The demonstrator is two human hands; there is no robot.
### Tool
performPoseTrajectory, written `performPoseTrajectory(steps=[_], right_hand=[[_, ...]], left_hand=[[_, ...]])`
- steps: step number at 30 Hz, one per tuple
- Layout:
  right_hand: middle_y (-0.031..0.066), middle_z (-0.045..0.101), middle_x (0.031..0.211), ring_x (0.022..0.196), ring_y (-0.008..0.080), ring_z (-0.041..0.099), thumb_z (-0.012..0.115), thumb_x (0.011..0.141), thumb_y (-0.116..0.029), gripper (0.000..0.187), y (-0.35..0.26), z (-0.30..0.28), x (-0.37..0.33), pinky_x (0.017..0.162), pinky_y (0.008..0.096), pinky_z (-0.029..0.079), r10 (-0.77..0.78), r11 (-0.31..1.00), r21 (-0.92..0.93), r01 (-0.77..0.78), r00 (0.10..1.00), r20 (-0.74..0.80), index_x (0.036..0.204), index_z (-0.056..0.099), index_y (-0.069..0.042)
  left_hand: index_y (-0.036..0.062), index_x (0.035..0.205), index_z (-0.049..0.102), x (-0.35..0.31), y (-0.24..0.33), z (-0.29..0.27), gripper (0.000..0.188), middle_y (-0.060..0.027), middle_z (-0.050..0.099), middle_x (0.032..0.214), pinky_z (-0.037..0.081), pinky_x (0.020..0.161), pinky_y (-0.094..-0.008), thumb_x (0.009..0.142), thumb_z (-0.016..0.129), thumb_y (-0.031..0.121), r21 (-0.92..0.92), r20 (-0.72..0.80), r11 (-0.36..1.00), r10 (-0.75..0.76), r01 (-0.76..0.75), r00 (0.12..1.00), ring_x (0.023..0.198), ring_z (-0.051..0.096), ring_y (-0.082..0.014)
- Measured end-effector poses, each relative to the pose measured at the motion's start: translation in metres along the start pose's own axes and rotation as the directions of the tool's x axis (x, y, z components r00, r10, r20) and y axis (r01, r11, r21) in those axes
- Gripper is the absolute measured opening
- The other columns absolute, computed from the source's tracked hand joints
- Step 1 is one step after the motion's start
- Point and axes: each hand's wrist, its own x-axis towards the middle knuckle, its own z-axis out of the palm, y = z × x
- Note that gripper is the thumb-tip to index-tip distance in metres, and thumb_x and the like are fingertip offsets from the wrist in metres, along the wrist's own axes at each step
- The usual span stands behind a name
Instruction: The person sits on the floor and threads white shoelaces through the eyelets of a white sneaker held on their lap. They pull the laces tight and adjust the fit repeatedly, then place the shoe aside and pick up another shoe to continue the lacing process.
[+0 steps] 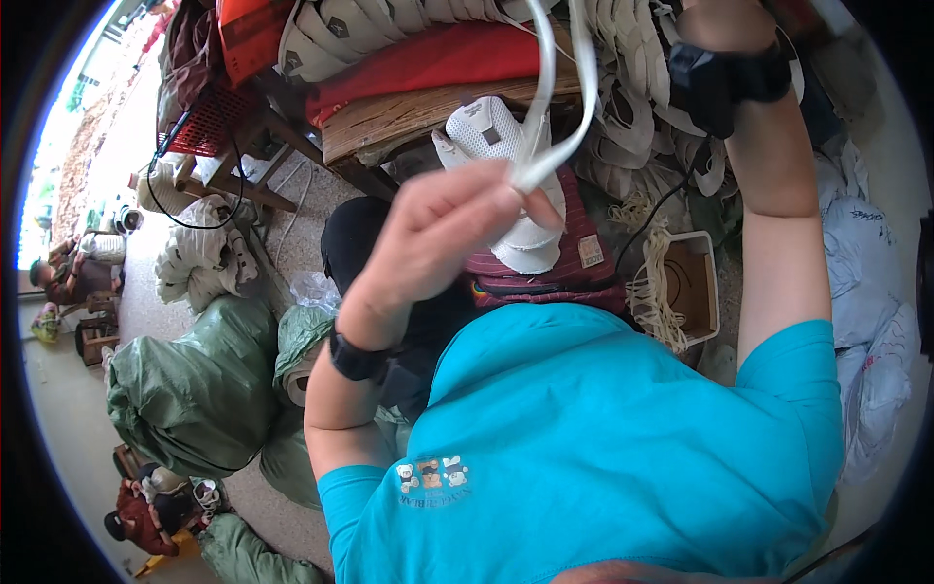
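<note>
My left hand (443, 229) is closed in a pinch on a white shoelace (584, 97). Two strands of the lace run up from the fingers past the top edge of the picture. Just below that hand, a white mesh shoe upper (530, 248) lies over the maroon striped cloth (593, 277) on my lap, partly hidden by the fingers. My right hand (728, 24) is stretched far up at the top right, blurred and cut off by the edge. Its fingers do not show, nor whether it holds anything.
A wooden bench (418, 112) in front bears a red cloth and a row of pale shoe uppers (370, 39). More uppers (623, 127) hang at the right. Cords (652, 302) drape beside a white bin (715, 282). Green sacks (195, 389) stand left; two people sit farther off.
</note>
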Motion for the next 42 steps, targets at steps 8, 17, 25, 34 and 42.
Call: performPoseTrajectory(steps=[8,17,25,34,42], right_hand=[[0.0103,0.059,0.091,0.084,0.0249,0.062,0.068,0.082,-0.009,0.018,0.03,0.035,-0.184,0.074,0.0361,0.05,0.368,0.926,-0.327,-0.187,0.633,0.681,0.098,0.061,-0.003],[0.0117,0.056,0.089,0.077,0.0295,0.062,0.071,0.078,0.001,0.026,0.026,0.064,-0.238,0.066,0.0377,0.052,0.084,0.964,-0.265,0.031,0.907,0.412,0.096,0.053,-0.004],[0.0121,0.059,0.077,0.064,0.0347,0.063,0.065,0.082,-0.004,0.02,0.031,0.07,-0.275,0.056,0.04,0.053,0.298,0.91,-0.326,-0.257,0.951,0.082,0.097,0.051,-0.006],[0.0071,0.061,0.082,0.072,0.0266,0.062,0.07,0.081,-0.009,0.022,0.0,0.068,-0.266,0.065,0.0363,0.053,0.155,0.959,-0.265,-0.102,0.97,0.186,0.101,0.062,-0.008],[0.0097,0.062,0.091,0.08,0.0293,0.06,0.069,0.082,-0.007,0.016,-0.012,0.07,-0.269,0.07,0.0372,0.051,0.172,0.978,-0.179,-0.104,0.891,0.42,0.097,0.064,-0.006]], left_hand=[[-0.003,0.104,0.068,0.012,-0.038,-0.037,0.031,0.0048,0.052,0.075,0.038,0.064,-0.02,0.106,0.051,0.023,-0.166,-0.512,0.966,0.086,-0.197,0.855,0.068,0.043,-0.0028],[-0.0015,0.104,0.069,0.002,-0.084,-0.05,0.033,0.0081,0.04,0.07,0.036,0.062,-0.0221,0.106,0.052,0.026,-0.086,-0.65,0.995,-0.022,-0.046,0.76,0.065,0.036,-0.0027],[-0.0028,0.107,0.066,0.019,-0.05,-0.043,0.031,0.0071,0.039,0.071,0.041,0.069,-0.0239,0.107,0.049,0.023,-0.079,-0.56,0.989,0.06,-0.126,0.826,0.066,0.04,-0.0038],[-0.0025,0.11,0.065,0.036,-0.002,-0.033,0.027,0.0053,0.043,0.072,0.039,0.067,-0.0228,0.106,0.048,0.019,-0.333,-0.362,0.921,0.074,-0.203,0.929,0.064,0.037,-0.0043],[0.0011,0.112,0.056,0.058,0.051,-0.036,0.024,0.0053,0.037,0.07,0.04,0.06,-0.0192,0.107,0.045,0.021,-0.426,-0.409,0.805,0.236,-0.413,0.882,0.056,0.033,-0.0028]])
